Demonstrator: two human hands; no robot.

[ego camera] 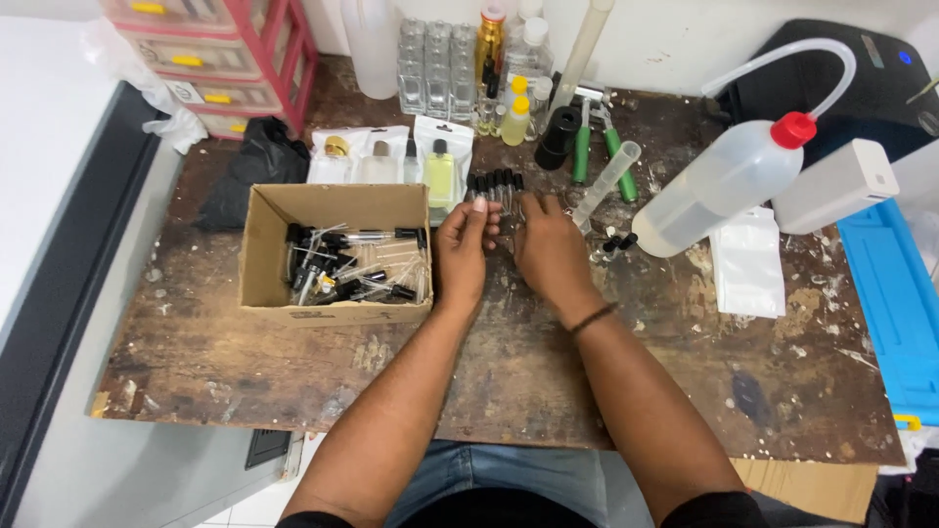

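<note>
Both hands meet over a worn wooden table (509, 381). My left hand (462, 249) and my right hand (548, 249) touch a short row of small clear vials with black caps (494, 184) standing just beyond the fingertips. The fingers curl around the vials; which vial each hand grips is hidden. A cardboard box (337, 256), open at the top, sits right beside my left hand and holds several black-capped droppers and tubes.
A squeeze wash bottle with a red cap (729, 186) lies to the right, near a white pouch (748, 262) and a blue tray (895, 313). Green-handled pliers (602, 147), a black bag (256, 166), packaged bottles (440, 166) and glass bottles (440, 68) line the back.
</note>
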